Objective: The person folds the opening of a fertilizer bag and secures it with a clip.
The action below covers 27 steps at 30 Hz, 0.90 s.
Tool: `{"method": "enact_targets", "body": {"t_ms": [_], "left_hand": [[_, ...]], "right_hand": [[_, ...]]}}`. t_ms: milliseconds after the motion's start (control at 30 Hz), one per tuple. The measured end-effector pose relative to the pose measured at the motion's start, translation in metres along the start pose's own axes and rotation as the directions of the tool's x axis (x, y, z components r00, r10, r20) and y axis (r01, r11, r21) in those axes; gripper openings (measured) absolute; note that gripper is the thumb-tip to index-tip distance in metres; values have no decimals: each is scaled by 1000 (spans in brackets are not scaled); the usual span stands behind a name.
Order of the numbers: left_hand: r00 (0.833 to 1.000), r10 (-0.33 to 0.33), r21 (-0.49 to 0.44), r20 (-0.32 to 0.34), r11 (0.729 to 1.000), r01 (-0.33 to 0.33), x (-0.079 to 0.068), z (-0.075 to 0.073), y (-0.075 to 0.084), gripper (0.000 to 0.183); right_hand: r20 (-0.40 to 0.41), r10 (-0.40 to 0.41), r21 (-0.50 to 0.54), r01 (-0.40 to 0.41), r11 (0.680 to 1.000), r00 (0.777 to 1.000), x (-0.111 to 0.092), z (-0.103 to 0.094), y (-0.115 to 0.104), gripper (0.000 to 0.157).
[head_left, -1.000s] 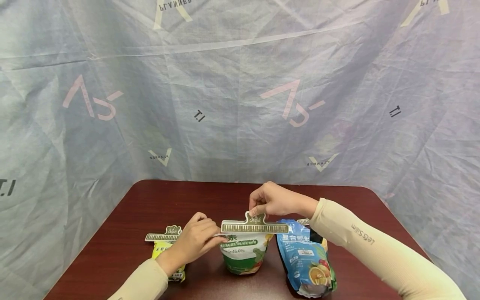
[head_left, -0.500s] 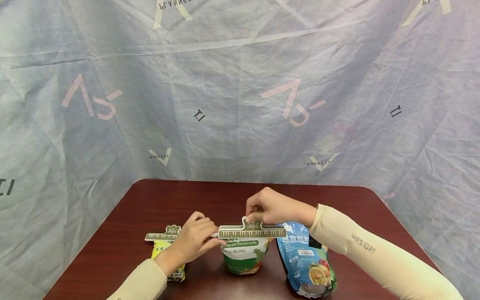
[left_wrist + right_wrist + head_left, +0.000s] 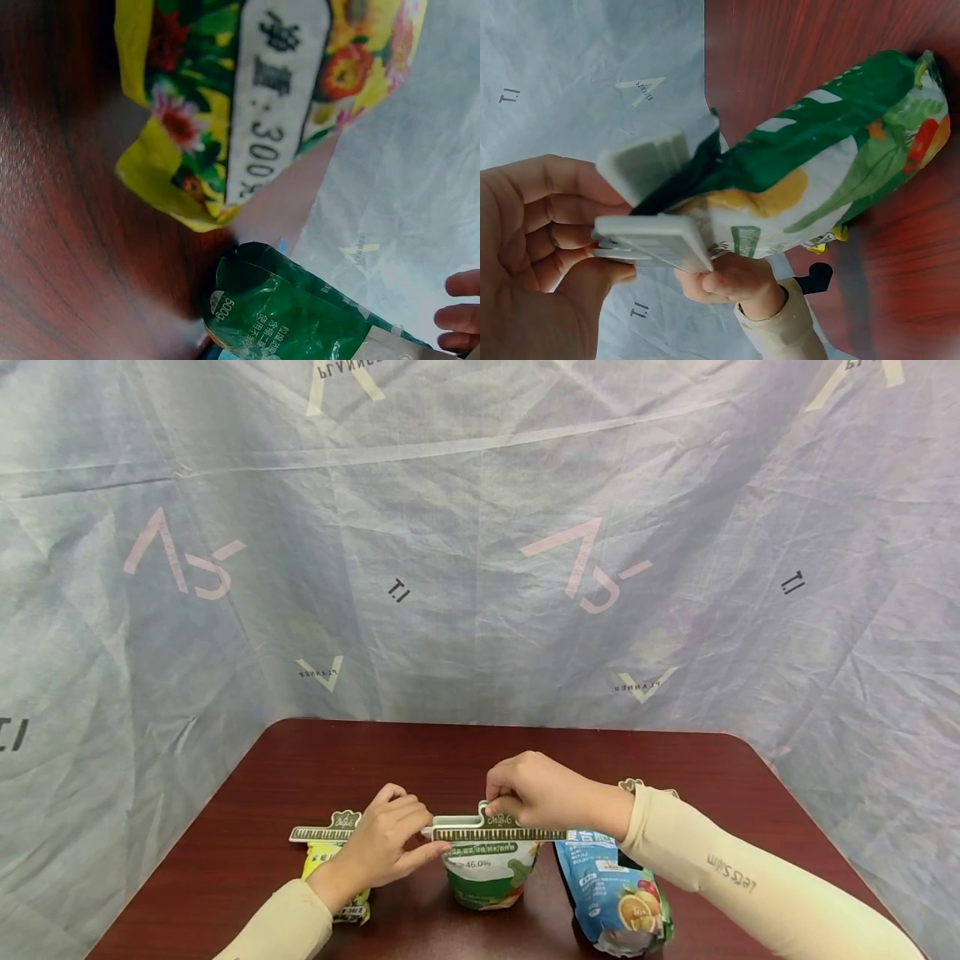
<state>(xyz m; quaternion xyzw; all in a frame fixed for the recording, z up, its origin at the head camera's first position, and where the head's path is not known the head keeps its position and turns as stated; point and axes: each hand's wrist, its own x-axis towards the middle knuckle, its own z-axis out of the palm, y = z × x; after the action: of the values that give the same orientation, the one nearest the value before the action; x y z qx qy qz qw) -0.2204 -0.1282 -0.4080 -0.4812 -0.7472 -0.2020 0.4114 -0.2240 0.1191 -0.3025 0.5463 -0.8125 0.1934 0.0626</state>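
My right hand point(image 3: 536, 789) pinches the handle of a piano-keyboard-patterned bag clip point(image 3: 498, 835) between thumb and fingers. In the right wrist view, the clip's two white bars stand apart, one on each side of the folded top of a green and white bag point(image 3: 802, 150). That bag stands upright at mid-table. At its upper left corner, my left hand point(image 3: 386, 835) pinches the bag's top edge with thumb and fingers. Partly behind the left hand is a yellow flower-printed bag point(image 3: 277, 97), topped by a similar keyboard clip point(image 3: 322, 833).
A blue bag with fruit pictures point(image 3: 615, 893) stands just right of the green and white bag. Behind it, another clip point(image 3: 633, 784) shows past the right forearm. The dark red table point(image 3: 420, 752) ends at a grey cloth backdrop point(image 3: 465, 610).
My right hand has come down and slightly left, bringing the clip lower over the top of the green and white bag. The left hand has barely moved.
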Motion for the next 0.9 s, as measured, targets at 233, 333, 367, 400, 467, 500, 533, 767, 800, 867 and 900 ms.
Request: {"method": "enact_targets", "body": {"t_ms": [233, 333, 367, 400, 467, 500, 533, 767, 800, 867, 900], "left_hand": [[1000, -12, 10, -9, 1000, 12, -1, 1, 1, 26], [1000, -13, 9, -13, 1000, 13, -1, 0, 1, 25], [1000, -13, 8, -16, 1000, 14, -1, 0, 1, 25], [1000, -14, 8, -18, 1000, 14, -2, 0, 1, 25], [1000, -16, 10, -23, 1000, 16, -3, 0, 1, 25], [1000, -18, 11, -25, 1000, 18, -3, 0, 0, 25], [999, -20, 12, -25, 1000, 20, -4, 0, 0, 25], [999, -29, 18, -16, 999, 29, -6, 0, 0, 25], [999, -32, 18, -15, 999, 32, -6, 0, 0, 25], [999, -33, 18, -15, 999, 33, -5, 0, 0, 24], [999, -34, 16, -13, 999, 34, -4, 0, 1, 25]], "right_hand": [[-20, -39, -82, 37, 996, 999, -4, 4, -7, 16], [-44, -64, -123, 58, 991, 997, -5, 7, -9, 15], [-54, -72, -133, 65, 989, 996, -5, 8, -10, 15], [-63, -82, -147, 72, 987, 995, -5, 9, -10, 15], [-80, -104, -174, 89, 981, 991, -5, 12, -11, 15], [-89, -114, -187, 96, 978, 989, -5, 13, -11, 15], [-93, -122, -198, 102, 975, 988, -5, 14, -12, 15], [-98, -148, -273, 116, 955, 984, -5, 17, -15, 15], [-97, -162, -298, 126, 946, 982, -6, 18, -16, 15], [-98, -198, -355, 152, 923, 975, -6, 20, -17, 16], [-99, -219, -381, 166, 909, 971, -5, 21, -18, 17]]}}
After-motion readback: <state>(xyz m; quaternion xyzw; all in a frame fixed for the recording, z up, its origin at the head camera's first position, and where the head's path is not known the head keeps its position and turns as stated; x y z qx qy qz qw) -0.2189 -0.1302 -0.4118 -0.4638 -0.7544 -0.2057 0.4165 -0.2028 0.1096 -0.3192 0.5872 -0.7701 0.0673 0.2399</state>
